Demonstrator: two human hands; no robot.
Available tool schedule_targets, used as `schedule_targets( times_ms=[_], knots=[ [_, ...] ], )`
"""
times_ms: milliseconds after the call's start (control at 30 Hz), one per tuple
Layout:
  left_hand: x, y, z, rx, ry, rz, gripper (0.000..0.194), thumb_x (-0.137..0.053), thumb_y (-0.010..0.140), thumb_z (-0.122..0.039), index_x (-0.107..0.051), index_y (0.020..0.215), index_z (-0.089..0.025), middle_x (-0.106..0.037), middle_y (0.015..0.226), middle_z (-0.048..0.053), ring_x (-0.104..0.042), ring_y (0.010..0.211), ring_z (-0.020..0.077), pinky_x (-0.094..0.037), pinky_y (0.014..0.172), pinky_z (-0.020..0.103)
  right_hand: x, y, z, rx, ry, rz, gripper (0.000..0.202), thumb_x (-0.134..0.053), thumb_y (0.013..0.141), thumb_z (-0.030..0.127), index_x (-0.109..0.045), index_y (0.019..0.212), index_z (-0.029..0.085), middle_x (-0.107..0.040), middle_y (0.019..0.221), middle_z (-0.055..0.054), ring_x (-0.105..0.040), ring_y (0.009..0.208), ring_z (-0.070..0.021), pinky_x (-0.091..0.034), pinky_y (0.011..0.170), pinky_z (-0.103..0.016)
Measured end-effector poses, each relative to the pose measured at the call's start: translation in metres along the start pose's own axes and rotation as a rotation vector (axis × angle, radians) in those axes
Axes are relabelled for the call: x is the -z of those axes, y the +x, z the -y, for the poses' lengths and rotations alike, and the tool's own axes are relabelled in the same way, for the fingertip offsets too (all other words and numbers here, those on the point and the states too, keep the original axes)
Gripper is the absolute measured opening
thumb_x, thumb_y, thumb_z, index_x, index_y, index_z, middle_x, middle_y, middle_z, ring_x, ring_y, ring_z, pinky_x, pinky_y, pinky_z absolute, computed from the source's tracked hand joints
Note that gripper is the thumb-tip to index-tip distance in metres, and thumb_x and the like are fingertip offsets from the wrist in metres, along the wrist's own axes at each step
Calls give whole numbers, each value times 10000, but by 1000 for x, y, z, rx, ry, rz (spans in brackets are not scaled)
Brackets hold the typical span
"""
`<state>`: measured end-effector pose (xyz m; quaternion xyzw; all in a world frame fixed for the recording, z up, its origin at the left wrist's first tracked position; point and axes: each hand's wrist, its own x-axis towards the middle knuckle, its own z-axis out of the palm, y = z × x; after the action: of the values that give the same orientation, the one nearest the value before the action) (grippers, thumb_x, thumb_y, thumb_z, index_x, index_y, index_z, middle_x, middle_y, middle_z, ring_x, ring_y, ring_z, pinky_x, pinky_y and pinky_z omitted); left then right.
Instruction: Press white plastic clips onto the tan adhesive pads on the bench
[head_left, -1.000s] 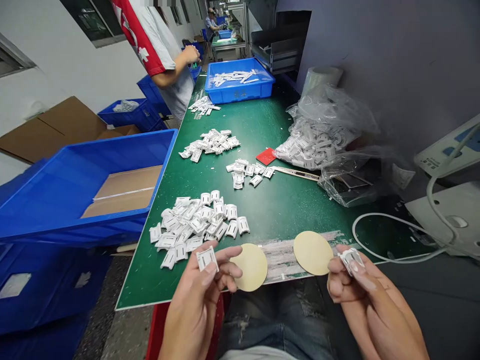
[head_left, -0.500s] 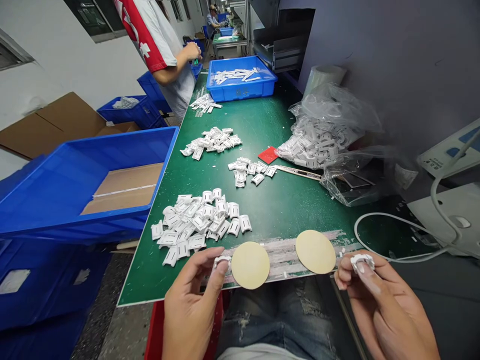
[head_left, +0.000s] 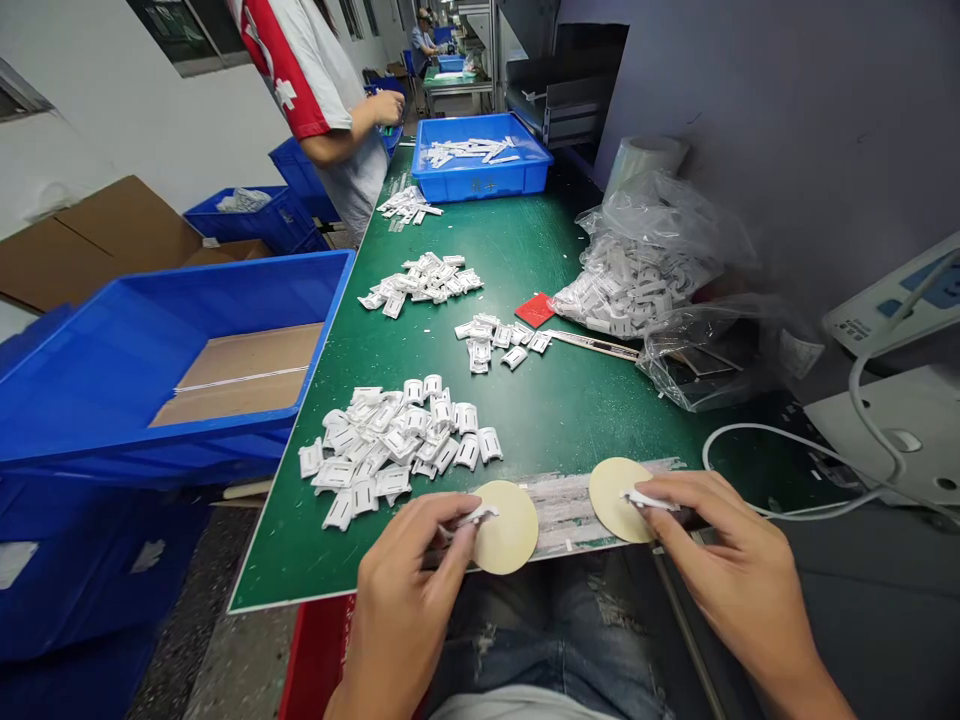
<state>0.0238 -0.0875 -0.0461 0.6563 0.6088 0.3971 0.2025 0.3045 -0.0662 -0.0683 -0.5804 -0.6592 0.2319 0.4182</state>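
My left hand (head_left: pixel 416 580) pinches a small white plastic part (head_left: pixel 480 514) over the left edge of a round cream disc (head_left: pixel 507 530). Between the thumb and fingers of my right hand (head_left: pixel 731 560) is another white plastic part (head_left: pixel 649 500), held over a second cream disc (head_left: pixel 616 485). Both discs lie at the table's near edge, on a worn, whitish strip (head_left: pixel 562 510). Just beyond my left hand spreads a pile of curved white plastic parts (head_left: pixel 390 440). My fingers partly cover both held parts.
Smaller piles of white parts (head_left: pixel 427 280) lie farther up the green table (head_left: pixel 600 400). A blue tray (head_left: pixel 480 182) stands at the far end, near a person in a red-and-white sleeve (head_left: pixel 300 90). A plastic bag of parts (head_left: pixel 637 270) and a white cable (head_left: pixel 795 515) are at right.
My right hand has moved left, bringing its white part over the right disc. My left hand has shifted slightly right, its part now overlapping the left disc.
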Motion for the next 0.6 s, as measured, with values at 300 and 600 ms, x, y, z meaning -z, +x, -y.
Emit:
schedule_targets(
  times_ms=[300,600],
  knots=[
    [-15,3,8,-230,252,165,190,-584,913,-97,-614,1064,-207,-659,992,38,-561,912,182,-446,793,319,3,20,10,444,-474,214,184,-574,937,134,-703,1068,151,-650,986,-106,-538,884,-238,-441,743,-381],
    [-13,7,8,-276,286,206,105,-580,920,-106,-627,971,-185,-635,882,39,-548,832,170,-432,733,301,1,30,13,570,-650,283,148,-537,946,123,-683,964,135,-674,877,-77,-526,753,-214,-357,647,-350]
  ],
)
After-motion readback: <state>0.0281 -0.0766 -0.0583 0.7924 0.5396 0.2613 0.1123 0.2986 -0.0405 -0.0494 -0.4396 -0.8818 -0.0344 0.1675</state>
